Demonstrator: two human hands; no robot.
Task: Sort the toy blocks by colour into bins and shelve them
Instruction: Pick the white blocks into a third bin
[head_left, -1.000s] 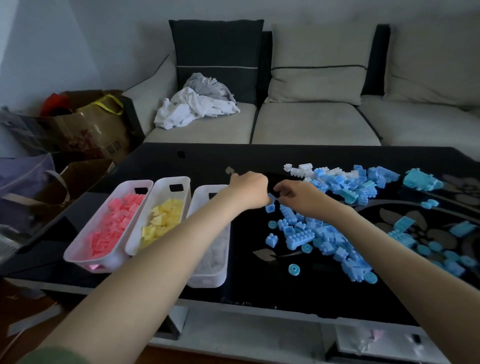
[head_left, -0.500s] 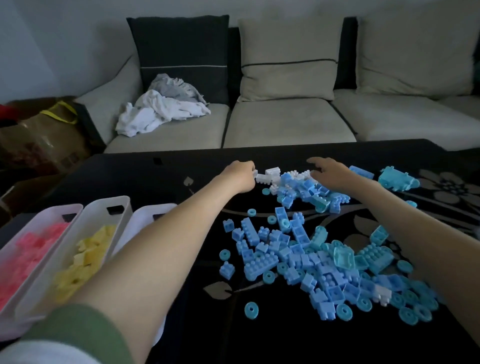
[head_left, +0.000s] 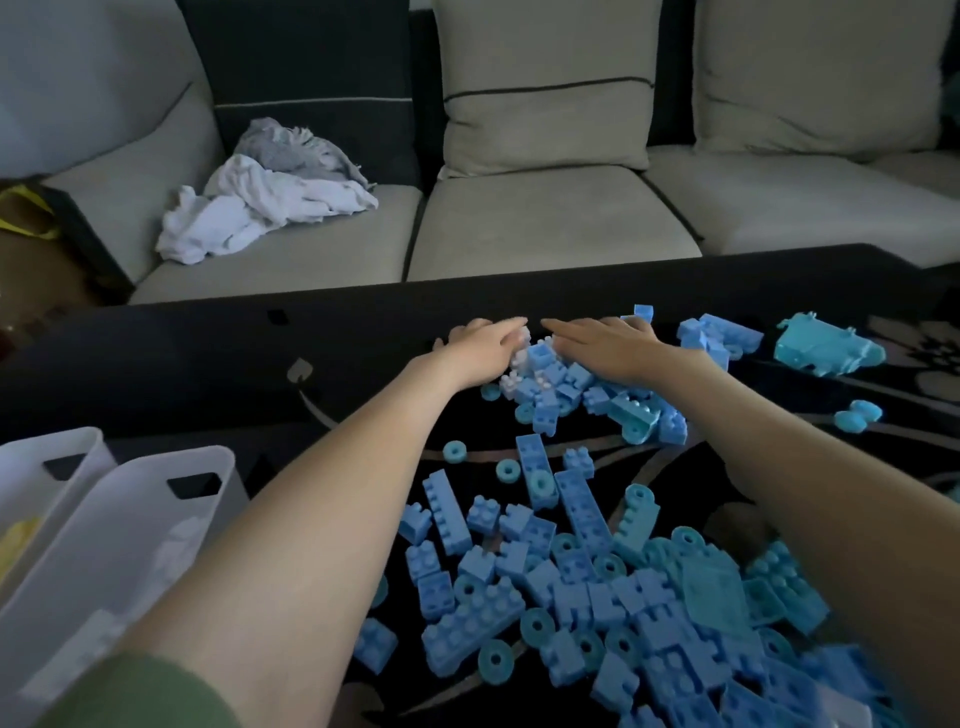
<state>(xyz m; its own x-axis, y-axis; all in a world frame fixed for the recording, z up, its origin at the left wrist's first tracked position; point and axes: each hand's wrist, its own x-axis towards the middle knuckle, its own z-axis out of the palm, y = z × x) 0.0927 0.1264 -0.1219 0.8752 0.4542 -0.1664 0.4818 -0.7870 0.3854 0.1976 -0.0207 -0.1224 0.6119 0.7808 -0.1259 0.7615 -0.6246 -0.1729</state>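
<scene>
Now both hands reach to the far pile on the black table (head_left: 156, 364) — left hand (head_left: 480, 351) and right hand (head_left: 608, 348) lie flat, fingers loosely spread, cupping white blocks (head_left: 519, 358) mixed among blue blocks (head_left: 561, 571); nothing visibly pinched. White bins (head_left: 130, 530) sit at near left — one shows yellow.

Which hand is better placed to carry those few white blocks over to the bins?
Probably the left hand: it rests right by the white blocks, and the bins stand on its side. The right hand would have to cross over.
</scene>
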